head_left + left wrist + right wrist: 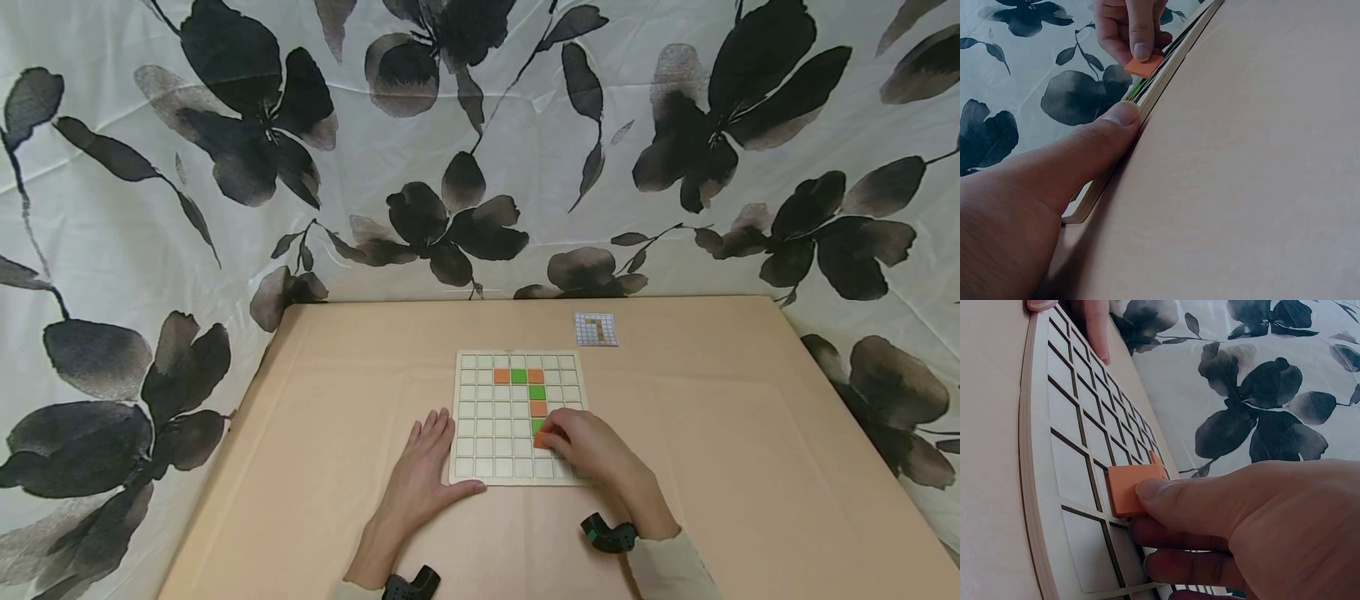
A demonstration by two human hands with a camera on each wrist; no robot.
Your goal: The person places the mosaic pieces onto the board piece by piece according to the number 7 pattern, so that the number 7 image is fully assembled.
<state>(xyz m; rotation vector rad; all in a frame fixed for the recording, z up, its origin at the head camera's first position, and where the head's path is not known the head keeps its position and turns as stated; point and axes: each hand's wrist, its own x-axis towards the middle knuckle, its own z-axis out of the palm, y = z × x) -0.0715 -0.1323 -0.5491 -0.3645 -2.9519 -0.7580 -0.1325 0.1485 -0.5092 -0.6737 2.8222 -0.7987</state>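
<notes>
A white wooden grid board (480,450) lies on the table, with orange and green square tiles set in some of its cells. They run in a short row near the top, including a green tile (518,377), then down one column. My right hand (600,446) pinches an orange tile (1125,490) between thumb and fingers, tilted close over the board below the lowest green tile. At the board's left and near edges rests my left hand (423,479), fingers straight, its thumb (1104,131) along the near rim.
A small printed card (596,329) with a coloured grid pattern lies beyond the board's far right corner. The tan table (337,375) ends at a floral cloth (480,125) behind and on both sides. Each wrist wears a black camera band (609,533).
</notes>
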